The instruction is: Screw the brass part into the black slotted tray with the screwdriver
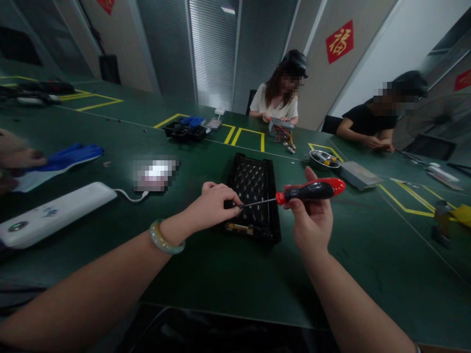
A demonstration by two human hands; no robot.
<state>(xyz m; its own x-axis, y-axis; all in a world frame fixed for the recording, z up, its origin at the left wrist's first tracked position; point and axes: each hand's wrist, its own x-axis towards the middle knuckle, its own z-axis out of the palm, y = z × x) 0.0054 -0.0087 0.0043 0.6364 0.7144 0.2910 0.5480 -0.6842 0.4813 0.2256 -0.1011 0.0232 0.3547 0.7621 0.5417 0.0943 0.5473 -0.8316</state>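
Note:
My right hand (pixel 313 223) grips a red and black screwdriver (pixel 311 190) by its handle, with the shaft pointing left. Between the thumb and fingers of my left hand (pixel 211 205) is a small black part (pixel 230 204), mostly covered by the fingers. The screwdriver tip meets or nearly meets this part; a tiny dark piece there is too small to name. Beneath both hands lies a black rectangular housing (pixel 253 176) with a patterned face and a light strip along its near end. A pale bangle (pixel 162 239) circles my left wrist.
Left stand a white power bank (pixel 62 213) cabled to a phone (pixel 156 175) and blue gloves (pixel 73 156). Black trays (pixel 186 130) lie farther back. A metal bowl (pixel 324 160) of parts and a grey box (pixel 358 175) sit right. Two people work across the table; another hand shows far left.

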